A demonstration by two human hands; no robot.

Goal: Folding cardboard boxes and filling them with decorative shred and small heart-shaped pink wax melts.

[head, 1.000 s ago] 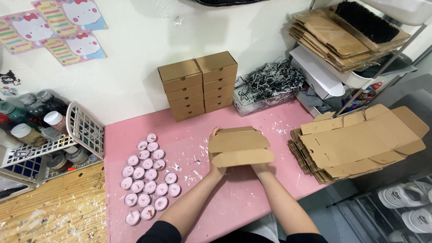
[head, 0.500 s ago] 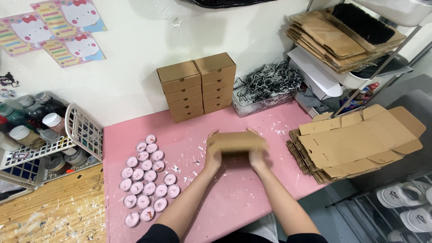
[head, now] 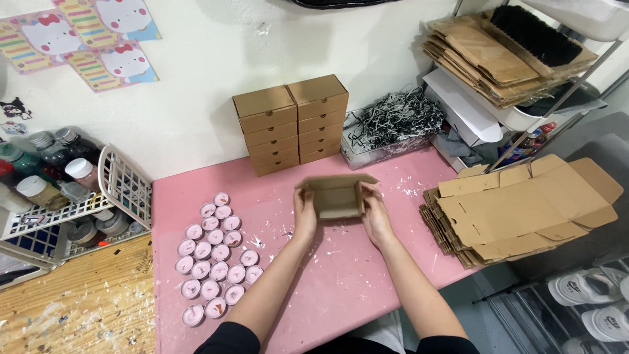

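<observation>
- Left hand (head: 304, 213) presses the small cardboard box (head: 337, 198) from its left side, fingers flat against the wall.
- The box sits mid pink surface (head: 327, 288), open side up.
- Right hand (head: 377, 213) squeezes the opposite wall.
- Risk: uneven pressure could buckle a panel or pop a flap.
- Pink candles (head: 213, 259) lie left; flat blanks (head: 517, 213) crowd the right.

hands (head: 341, 216) gripping open cardboard box (head: 336, 198), pink table (head: 341, 275)
</observation>
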